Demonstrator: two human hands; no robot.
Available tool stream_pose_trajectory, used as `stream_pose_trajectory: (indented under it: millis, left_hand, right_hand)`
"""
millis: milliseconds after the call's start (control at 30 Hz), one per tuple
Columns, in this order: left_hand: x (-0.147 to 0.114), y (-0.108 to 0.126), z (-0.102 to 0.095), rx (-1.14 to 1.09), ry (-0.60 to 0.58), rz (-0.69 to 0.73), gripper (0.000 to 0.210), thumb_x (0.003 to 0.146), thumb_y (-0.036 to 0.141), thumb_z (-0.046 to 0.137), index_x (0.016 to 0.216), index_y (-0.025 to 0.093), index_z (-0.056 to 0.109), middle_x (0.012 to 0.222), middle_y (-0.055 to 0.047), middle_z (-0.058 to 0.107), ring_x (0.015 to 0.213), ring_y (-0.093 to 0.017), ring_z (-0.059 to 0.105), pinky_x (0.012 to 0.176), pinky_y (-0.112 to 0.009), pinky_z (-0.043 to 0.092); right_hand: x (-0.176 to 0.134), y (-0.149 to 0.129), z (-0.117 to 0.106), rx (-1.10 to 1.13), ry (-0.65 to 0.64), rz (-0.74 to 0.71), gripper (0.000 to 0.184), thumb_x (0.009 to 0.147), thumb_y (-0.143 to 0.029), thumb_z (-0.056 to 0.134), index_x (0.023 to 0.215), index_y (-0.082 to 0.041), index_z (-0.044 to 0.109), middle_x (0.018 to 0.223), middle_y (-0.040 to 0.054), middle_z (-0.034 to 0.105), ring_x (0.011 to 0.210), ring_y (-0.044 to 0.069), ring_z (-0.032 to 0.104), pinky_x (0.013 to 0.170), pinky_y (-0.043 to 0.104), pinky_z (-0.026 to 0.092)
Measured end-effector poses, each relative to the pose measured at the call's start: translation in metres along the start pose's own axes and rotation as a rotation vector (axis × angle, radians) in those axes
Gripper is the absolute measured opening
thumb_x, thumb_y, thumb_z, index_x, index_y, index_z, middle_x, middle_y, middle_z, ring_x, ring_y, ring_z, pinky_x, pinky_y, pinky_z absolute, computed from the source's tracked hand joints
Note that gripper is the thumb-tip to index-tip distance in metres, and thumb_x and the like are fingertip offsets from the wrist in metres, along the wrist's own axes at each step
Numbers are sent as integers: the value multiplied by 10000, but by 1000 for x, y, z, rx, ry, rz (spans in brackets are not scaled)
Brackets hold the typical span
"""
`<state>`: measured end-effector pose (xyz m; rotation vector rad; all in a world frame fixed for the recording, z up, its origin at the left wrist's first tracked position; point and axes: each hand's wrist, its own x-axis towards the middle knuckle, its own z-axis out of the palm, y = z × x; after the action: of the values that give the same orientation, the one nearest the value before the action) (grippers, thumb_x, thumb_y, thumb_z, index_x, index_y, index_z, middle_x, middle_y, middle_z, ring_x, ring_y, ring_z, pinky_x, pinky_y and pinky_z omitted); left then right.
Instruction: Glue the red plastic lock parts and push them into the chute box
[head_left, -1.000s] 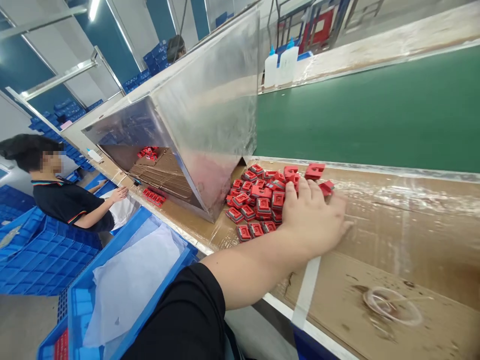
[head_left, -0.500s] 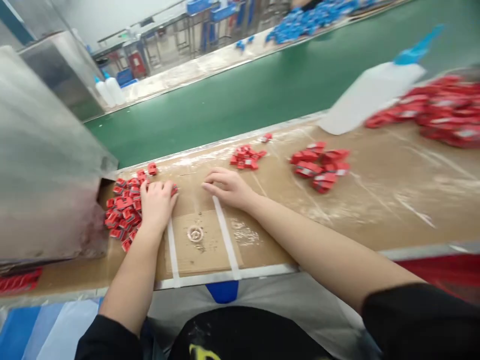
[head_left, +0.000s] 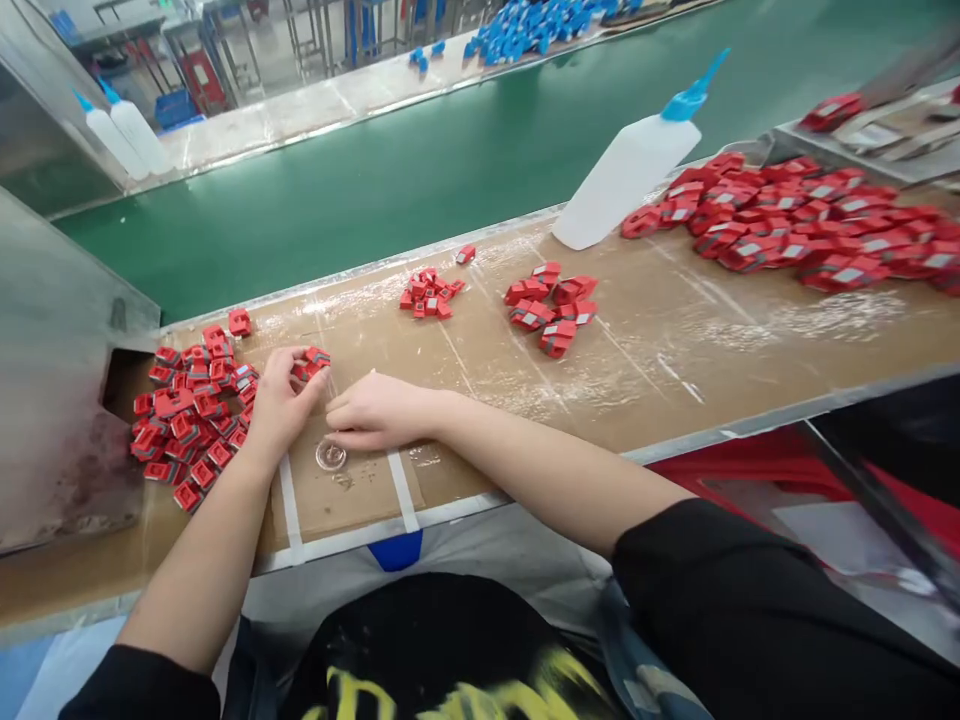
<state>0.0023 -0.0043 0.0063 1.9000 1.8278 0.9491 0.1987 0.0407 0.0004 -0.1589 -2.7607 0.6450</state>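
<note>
My left hand (head_left: 281, 400) pinches a small red and grey plastic part (head_left: 313, 362) between thumb and fingers. It is beside a heap of similar red parts (head_left: 184, 400) on the bench's left. My right hand (head_left: 386, 410) is just right of it, palm down, with its fingers drawn together and pointing left. I cannot make out what, if anything, its fingertips hold. Below those fingertips, a small clear round piece (head_left: 331, 455) lies on the brown bench top (head_left: 360, 500) between two white tape strips.
Smaller groups of red parts (head_left: 430, 294) and larger red pieces (head_left: 553, 305) lie right of my hands. A white squeeze bottle (head_left: 630, 175) leans near a big red pile (head_left: 810, 220). Behind runs a green conveyor belt (head_left: 360, 190); a metal housing (head_left: 67, 400) stands left.
The view has shifted right. My left hand has lifted a red part off the heap's edge and turned it into sight. My right hand has come closer to the left one and the clear round piece.
</note>
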Motion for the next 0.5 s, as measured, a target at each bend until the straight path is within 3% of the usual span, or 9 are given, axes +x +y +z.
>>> stream_pose_trajectory:
  millis: [133, 267, 400, 500]
  left_hand:
    - [-3, 1, 4, -46, -75, -31, 305, 920, 372, 651, 1191, 233, 639, 1114, -15, 714, 764, -141, 628, 765, -290, 544]
    - [-5, 3, 5, -53, -127, 28, 389, 888, 305, 673, 1269, 241, 636, 1077, -10, 721, 891, -172, 671, 868, -309, 542]
    - [-3, -1, 5, 41, -170, 129, 300, 859, 291, 718, 1149, 226, 683, 1091, -31, 691, 1016, -209, 655, 928, -328, 517]
    - [-3, -4, 6, 92, -159, 120, 302, 825, 329, 792, 1083, 219, 680, 1009, -19, 647, 939, -201, 640, 861, -315, 512]
  right_hand:
    - [-1, -1, 2, 103, 8, 3, 375, 1025, -335, 474, 682, -183, 467, 706, -6, 538, 616, 119, 378, 617, 286, 248]
    - [-2, -1, 5, 288, 31, -19, 382, 982, -299, 497, 641, -192, 361, 634, -31, 437, 591, 105, 342, 616, 278, 263]
    - [-4, 5, 3, 398, 315, 12, 398, 945, -253, 476, 615, -216, 258, 573, -55, 282, 541, 98, 286, 583, 281, 250]
    - [-4, 12, 1, 355, 625, 169, 413, 972, -282, 459, 624, -227, 243, 581, -57, 257, 541, 101, 279, 578, 288, 243]
